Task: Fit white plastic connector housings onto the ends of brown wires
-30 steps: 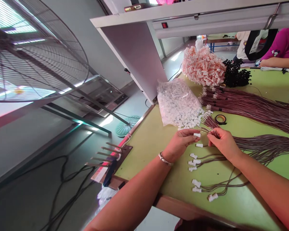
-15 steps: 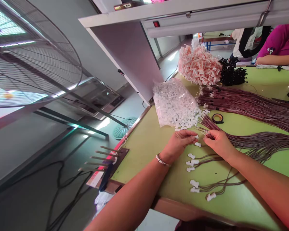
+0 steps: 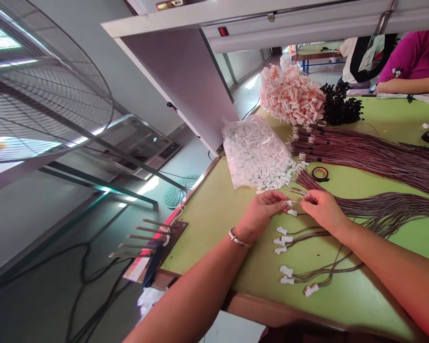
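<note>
Just now the gap is bridged: the right hand [image 3: 323,209] pinches a wire [image 3: 296,202], its end now at the white connector [image 3: 289,203] gripped in the left hand [image 3: 260,214], right of frame centre, lined up; seating unclear.

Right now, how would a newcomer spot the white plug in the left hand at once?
On the green table, find the clear bag of white pieces. Just below it in the picture, the left hand pinches a small white plug. Unlike the plugs lying nearby, it is held.
</note>
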`<state>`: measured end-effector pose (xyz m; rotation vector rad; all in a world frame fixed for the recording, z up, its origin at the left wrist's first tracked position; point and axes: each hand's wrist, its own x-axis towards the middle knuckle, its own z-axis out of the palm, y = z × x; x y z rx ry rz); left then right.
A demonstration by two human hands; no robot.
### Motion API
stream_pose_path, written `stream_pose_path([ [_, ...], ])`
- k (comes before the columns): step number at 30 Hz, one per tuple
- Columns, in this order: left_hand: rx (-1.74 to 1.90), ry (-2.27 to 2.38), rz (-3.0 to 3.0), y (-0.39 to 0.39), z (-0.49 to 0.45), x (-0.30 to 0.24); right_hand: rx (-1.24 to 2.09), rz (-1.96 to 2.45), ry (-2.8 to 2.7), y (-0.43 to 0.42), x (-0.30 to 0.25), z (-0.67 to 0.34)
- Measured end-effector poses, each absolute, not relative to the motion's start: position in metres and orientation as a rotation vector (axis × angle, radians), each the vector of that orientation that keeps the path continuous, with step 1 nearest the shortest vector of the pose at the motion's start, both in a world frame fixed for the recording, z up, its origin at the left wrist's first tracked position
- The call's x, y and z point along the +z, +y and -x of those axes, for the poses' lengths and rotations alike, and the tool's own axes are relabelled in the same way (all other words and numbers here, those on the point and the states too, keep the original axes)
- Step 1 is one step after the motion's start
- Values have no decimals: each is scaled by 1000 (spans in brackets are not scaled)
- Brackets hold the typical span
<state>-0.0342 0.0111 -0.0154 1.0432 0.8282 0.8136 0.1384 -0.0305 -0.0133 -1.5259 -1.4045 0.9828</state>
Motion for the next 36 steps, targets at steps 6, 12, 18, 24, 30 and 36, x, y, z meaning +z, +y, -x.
stream_pose_path([
  [6,874,862,-1082,10,33,-14,932,1535,-1450,-30,-13,-139],
  [12,838,860,-1101,11,33,-15,928,1557,-1498,-29,-16,-140],
  [18,831,839,-1139,12,34,-18,978,1557,-1489,-31,-15,-139],
  [24,820,846,-1125,12,34,-16,978,1554,-1459,-30,-14,-139],
  [30,852,933,-1525,5,31,-12,1039,1500,-1535,-28,-19,-141],
  [36,856,915,-1361,3,29,-15,1301,1291,-1469,-28,-17,-142],
])
